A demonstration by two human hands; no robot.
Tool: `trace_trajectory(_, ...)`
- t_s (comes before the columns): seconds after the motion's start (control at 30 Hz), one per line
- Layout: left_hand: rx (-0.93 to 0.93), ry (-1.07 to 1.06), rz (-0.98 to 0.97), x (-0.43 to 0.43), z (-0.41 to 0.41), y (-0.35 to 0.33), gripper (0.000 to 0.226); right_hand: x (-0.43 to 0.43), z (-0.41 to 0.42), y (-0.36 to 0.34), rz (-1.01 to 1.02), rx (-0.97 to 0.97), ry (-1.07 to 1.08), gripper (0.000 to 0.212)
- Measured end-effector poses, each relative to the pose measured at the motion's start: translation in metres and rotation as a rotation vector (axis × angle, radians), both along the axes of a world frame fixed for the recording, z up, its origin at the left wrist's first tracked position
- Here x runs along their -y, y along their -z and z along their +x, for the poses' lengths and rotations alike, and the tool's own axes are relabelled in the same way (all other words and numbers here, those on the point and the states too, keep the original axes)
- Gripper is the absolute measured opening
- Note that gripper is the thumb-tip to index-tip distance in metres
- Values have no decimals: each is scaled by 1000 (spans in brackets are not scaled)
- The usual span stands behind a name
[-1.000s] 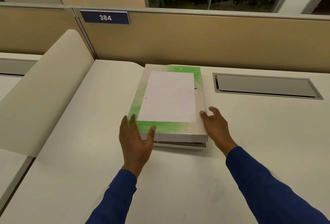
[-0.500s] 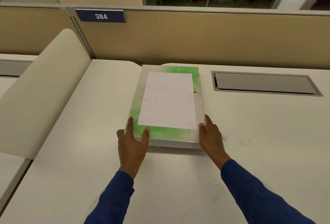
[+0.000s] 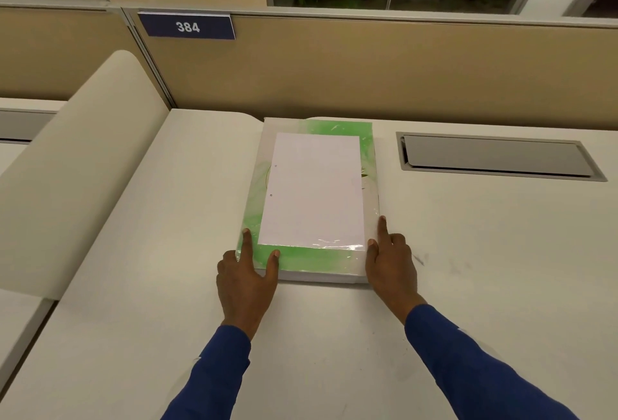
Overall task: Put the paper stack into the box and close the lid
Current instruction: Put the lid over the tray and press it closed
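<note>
While both hands pressed at its near corners, the scene stood thus:

Box point(image 3: 368, 192): lay flat on the desk, long side running away from the person, its far end close to the partition.
Lid point(image 3: 264, 252): down and level over the box, green-bordered, with a white sheet point(image 3: 314, 189) under clear film on top.
Paper stack: not visible; whether it was inside could not be told.
Left hand point(image 3: 247, 281): fingers spread and loose, forefinger and thumb resting on the lid's near left corner, clasping nothing.
Right hand point(image 3: 391, 265): flat against the near right edge, forefinger stretched along the side, clasping nothing.
Sleeves point(image 3: 214, 376): dark blue, both arms.
Desk point(image 3: 334, 352): pale, faintly scuffed right of the box.
Cable hatch point(image 3: 495, 156): grey, set into the desk, well apart to the right.
Partition point(image 3: 368, 71): tan, behind the box.
Number plate point(image 3: 187, 27): blue, reading 384, on the partition's upper left.
</note>
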State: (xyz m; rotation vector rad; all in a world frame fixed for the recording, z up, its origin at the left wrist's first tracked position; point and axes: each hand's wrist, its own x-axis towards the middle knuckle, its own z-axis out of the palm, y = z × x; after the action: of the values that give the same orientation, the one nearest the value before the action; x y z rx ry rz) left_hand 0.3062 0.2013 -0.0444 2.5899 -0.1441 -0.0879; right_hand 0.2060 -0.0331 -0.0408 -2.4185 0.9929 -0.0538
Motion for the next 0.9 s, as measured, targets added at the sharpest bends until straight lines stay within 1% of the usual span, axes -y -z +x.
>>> trace_trajectory(0.13,8,51,43,7,19,0,86,5,12,-3,-8,29,-18,71)
trace_trajectory(0.2,13,120,67,14,37,-4,91,11,23,-6,-25,38,-68,76)
trace_trajectory(0.27,27,215,131,23,58,-8,92,19,36,-8,-73,13,-133,76)
trace_trajectory(0.33,4,291,208,31,77,-9,92,27,48,-9,-103,-22,-182,76)
trace_trajectory(0.4,-29,331,240,36,89,-8,93,33,56,-9,-118,-58,-203,77)
trace_trajectory(0.5,-55,332,222,39,100,-7,95,36,61,-6,-133,-72,-205,79)
trace_trajectory(0.77,-4,341,254,42,107,4,102,32,69,0,-135,-60,-184,77)
trace_trajectory(0.9,-2,343,271,46,117,4,103,33,77,-6,-130,-97,-186,77)
